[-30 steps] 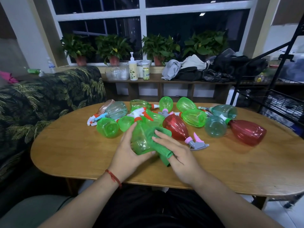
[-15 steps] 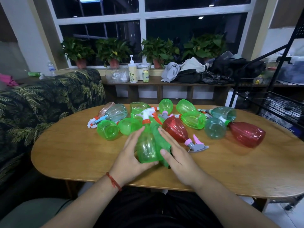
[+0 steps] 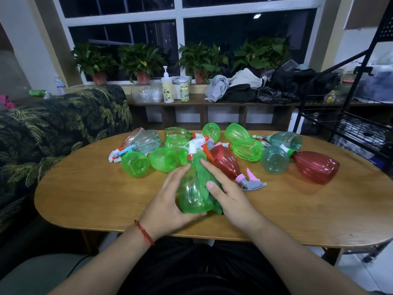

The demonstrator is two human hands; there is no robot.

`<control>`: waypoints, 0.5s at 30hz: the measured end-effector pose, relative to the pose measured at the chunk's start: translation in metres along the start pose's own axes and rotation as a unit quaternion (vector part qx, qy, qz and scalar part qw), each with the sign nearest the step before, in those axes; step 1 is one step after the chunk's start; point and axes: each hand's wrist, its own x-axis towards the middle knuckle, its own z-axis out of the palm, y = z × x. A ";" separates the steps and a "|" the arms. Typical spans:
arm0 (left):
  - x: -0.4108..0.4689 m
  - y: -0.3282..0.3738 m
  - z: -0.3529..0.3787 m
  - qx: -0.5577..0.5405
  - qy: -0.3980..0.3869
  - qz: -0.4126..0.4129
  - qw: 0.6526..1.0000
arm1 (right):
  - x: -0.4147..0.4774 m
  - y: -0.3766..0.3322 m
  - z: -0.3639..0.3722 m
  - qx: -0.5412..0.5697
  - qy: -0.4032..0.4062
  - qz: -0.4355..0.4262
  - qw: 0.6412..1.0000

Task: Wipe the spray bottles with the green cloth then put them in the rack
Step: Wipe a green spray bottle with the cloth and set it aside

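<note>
Green bottle between hands, cloth under right

Dark windows with potted plants span the back wall; a leaf-patterned sofa flanks the oval wooden worktop.

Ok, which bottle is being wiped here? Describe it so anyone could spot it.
On the oval wooden table, in front of the pile of bottles, is one green bottle. Unlike its neighbours, which lie untouched, it is held by the left hand while the right hand holds the cloth against it.
</note>
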 end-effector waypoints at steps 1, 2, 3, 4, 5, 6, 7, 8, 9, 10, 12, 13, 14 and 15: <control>0.000 0.000 0.000 0.001 0.002 0.000 1.000 | 0.000 0.001 0.000 -0.015 -0.002 -0.008 1.000; 0.000 0.000 0.000 0.001 0.004 -0.001 1.000 | 0.000 0.002 0.000 -0.028 -0.002 -0.016 0.999; 0.000 0.000 0.000 0.003 0.007 -0.002 1.000 | 0.000 0.002 0.000 -0.039 -0.001 -0.022 0.999; 0.000 0.001 0.000 0.005 0.011 -0.005 1.000 | 0.000 0.002 0.000 -0.050 0.001 -0.025 0.998; 0.000 0.001 -0.001 0.006 0.017 -0.011 1.000 | 0.000 0.001 0.000 -0.060 0.003 -0.026 0.998; 0.001 0.001 -0.001 0.002 0.025 -0.019 1.000 | 0.000 0.000 0.000 -0.069 0.005 -0.028 0.997; 0.001 0.000 -0.002 -0.008 0.034 -0.028 0.999 | -0.001 0.000 0.000 -0.076 0.003 -0.030 0.997; 0.001 -0.002 -0.002 -0.025 0.044 -0.041 0.998 | -0.002 -0.001 -0.001 -0.086 -0.001 -0.033 0.996; 0.001 -0.004 -0.003 -0.042 0.055 -0.057 0.996 | -0.003 -0.001 0.000 -0.099 -0.006 -0.039 0.994; 0.001 -0.006 -0.003 -0.054 0.066 -0.072 0.994 | -0.004 -0.002 0.000 -0.110 -0.013 -0.044 0.993; 0.002 -0.008 -0.003 -0.063 0.083 -0.092 0.990 | -0.005 -0.003 0.000 -0.124 -0.024 -0.050 0.991; 0.002 -0.008 -0.002 -0.065 0.086 -0.098 0.989 | -0.006 -0.004 0.000 -0.126 -0.027 -0.050 0.990; 0.002 -0.008 -0.002 -0.064 0.087 -0.100 0.989 | -0.006 -0.005 0.000 -0.127 -0.030 -0.051 0.990; 0.001 -0.007 -0.002 -0.058 0.087 -0.097 0.990 | -0.007 -0.006 0.000 -0.129 -0.031 -0.051 0.990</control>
